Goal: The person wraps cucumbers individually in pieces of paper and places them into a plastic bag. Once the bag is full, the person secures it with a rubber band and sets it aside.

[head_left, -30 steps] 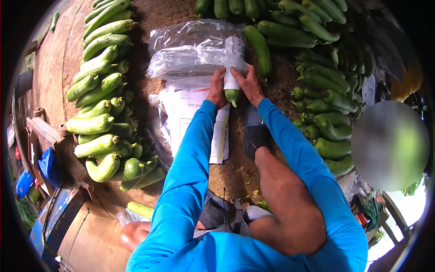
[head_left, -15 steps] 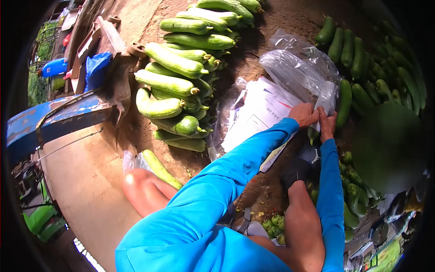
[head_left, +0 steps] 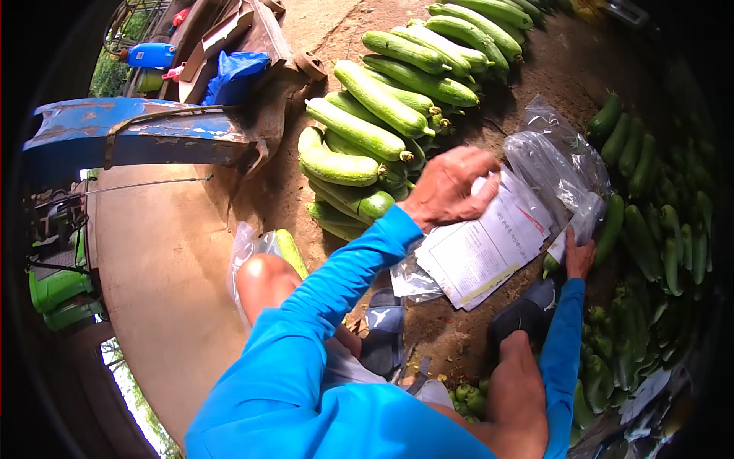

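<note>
We had our left hand (head_left: pixel 456 187) over the upper-left end of a stack of printed white paper sheets (head_left: pixel 497 237), its fingers curled and blurred; we could not tell whether it pinched a sheet. Our right hand (head_left: pixel 579 256) touched a long green gourd wrapped in white paper, its bare tip (head_left: pixel 550 265) poking out; we could not tell how closely the fingers gripped it. The gourd lay right of the stack, at the near end of crumpled clear plastic bags (head_left: pixel 547 164). We saw pale green gourds (head_left: pixel 394 130) piled beyond our left hand.
</note>
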### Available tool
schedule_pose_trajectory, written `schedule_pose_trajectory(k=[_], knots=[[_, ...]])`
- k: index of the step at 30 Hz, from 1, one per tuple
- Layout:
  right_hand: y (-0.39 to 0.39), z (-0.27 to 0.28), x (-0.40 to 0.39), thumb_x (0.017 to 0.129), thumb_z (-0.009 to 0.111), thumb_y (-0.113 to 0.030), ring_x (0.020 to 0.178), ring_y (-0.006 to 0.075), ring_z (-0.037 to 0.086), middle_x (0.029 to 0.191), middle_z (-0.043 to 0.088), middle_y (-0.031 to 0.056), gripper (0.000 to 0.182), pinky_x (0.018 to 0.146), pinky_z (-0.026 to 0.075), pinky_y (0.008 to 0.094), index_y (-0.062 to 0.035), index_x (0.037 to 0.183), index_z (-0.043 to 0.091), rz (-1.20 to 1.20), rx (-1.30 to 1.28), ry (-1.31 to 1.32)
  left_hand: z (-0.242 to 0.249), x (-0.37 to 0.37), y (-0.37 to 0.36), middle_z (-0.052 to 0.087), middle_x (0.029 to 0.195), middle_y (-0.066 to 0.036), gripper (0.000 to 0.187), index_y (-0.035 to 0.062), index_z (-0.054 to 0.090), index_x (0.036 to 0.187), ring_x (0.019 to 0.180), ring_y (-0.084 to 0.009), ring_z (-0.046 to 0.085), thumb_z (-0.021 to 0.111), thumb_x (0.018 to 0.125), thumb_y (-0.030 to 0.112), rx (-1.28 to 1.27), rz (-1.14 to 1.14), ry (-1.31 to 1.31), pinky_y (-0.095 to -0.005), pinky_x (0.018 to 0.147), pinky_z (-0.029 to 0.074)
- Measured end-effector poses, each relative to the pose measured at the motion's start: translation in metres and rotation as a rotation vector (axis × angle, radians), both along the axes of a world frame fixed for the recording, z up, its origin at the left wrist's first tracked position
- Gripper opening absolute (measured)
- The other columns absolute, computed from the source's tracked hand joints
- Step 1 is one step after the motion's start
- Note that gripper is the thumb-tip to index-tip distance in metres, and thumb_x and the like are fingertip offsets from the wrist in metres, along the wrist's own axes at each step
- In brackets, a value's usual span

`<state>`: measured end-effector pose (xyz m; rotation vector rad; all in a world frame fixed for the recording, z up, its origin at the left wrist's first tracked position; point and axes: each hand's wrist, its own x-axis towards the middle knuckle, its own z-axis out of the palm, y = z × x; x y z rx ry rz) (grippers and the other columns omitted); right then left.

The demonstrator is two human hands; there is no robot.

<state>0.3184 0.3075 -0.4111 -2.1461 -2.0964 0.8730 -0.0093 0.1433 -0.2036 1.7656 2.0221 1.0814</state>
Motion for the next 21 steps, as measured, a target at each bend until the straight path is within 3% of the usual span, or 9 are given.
schedule_pose_trajectory(k=[2,6,8,11,14,16,18,20,21], knots=[[-0.001,0.007,0.009,0.079,0.062,-0.070,0.132,0.0434,0.040,0.139,0.042,0.0343,0.102,0.112,0.034,0.0459,0.0137,0.135,0.043,0.013,-0.004,0.011,0.020,-0.060,-0.019,0.066,0.091,-0.015,0.021,0.0010,0.065,0.098,0.085,-0.0307,0.064,0.060,0.091,0.020,-0.085,0.174,0.084,-0.0396,0.069,0.051],[-0.013,0.042,0.021,0.082,0.068,-0.056,0.127,0.0422,0.045,0.135,0.046,0.0319,0.088,0.109,0.037,0.0454,0.0109,0.134,0.045,0.110,0.104,-0.002,0.025,-0.179,-0.076,0.066,0.095,-0.015,0.025,0.0040,0.067,0.103,0.082,-0.0262,0.064,0.059,0.090,0.024,-0.299,0.561,0.212,-0.0375,0.071,0.052],[-0.019,0.058,0.020,0.083,0.071,-0.049,0.124,0.0416,0.048,0.133,0.047,0.0304,0.081,0.107,0.039,0.0450,0.0095,0.133,0.047,0.144,0.202,-0.025,0.024,-0.212,-0.099,0.064,0.097,-0.015,0.031,0.0046,0.066,0.107,0.085,-0.0291,0.063,0.057,0.088,0.026,-0.427,0.559,0.296,-0.0398,0.078,0.051],[-0.046,0.094,-0.002,0.081,0.074,-0.026,0.116,0.0381,0.053,0.124,0.051,0.0234,0.059,0.099,0.046,0.0425,0.0022,0.128,0.052,0.379,0.339,0.107,0.028,-0.225,-0.093,0.055,0.120,-0.016,0.050,0.0145,0.052,0.131,0.111,-0.0361,0.052,0.060,0.084,0.030,-0.524,0.314,0.642,-0.0466,0.096,0.043],[-0.064,0.128,-0.030,0.080,0.073,-0.022,0.108,0.0389,0.055,0.116,0.054,0.0203,0.045,0.094,0.046,0.0420,0.0011,0.115,0.058,0.753,0.020,0.363,0.010,-0.240,-0.071,0.047,0.139,-0.014,0.079,0.0252,0.036,0.148,0.127,-0.0361,0.046,0.071,0.079,0.041,-0.565,0.014,1.075,-0.0510,0.101,0.040],[-0.068,0.147,-0.037,0.081,0.070,-0.031,0.108,0.0389,0.055,0.118,0.053,0.0173,0.046,0.091,0.047,0.0452,-0.0042,0.116,0.056,1.029,-0.220,0.282,0.011,-0.228,-0.052,0.040,0.149,-0.011,0.087,0.0288,0.031,0.151,0.136,-0.0361,0.039,0.075,0.077,0.044,-0.732,0.004,1.071,-0.0527,0.108,0.035],[-0.074,0.159,-0.041,0.080,0.068,-0.036,0.105,0.0386,0.057,0.114,0.052,0.0167,0.046,0.086,0.049,0.0491,-0.0065,0.112,0.053,1.257,-0.266,0.090,-0.005,-0.226,-0.047,0.038,0.150,-0.017,0.087,0.0148,0.044,0.144,0.140,-0.0404,0.030,0.078,0.068,0.043,-0.719,-0.197,0.892,-0.0552,0.114,0.025],[-0.080,0.153,-0.044,0.076,0.069,-0.034,0.098,0.0388,0.059,0.111,0.053,0.0167,0.044,0.080,0.051,0.0501,-0.0064,0.106,0.053,1.403,-0.211,-0.067,-0.008,-0.231,-0.034,0.038,0.150,-0.011,0.086,0.0297,0.030,0.151,0.137,-0.0363,0.036,0.074,0.078,0.044,-0.726,-0.112,1.118,-0.0529,0.108,0.033],[-0.088,0.149,-0.051,0.073,0.070,-0.032,0.096,0.0383,0.060,0.109,0.054,0.0158,0.044,0.078,0.051,0.0509,-0.0059,0.104,0.054,1.396,-0.186,-0.147,-0.011,-0.234,-0.030,0.035,0.152,-0.010,0.086,0.0300,0.029,0.151,0.139,-0.0363,0.033,0.074,0.079,0.045,-0.756,-0.100,1.107,-0.0528,0.109,0.033]])
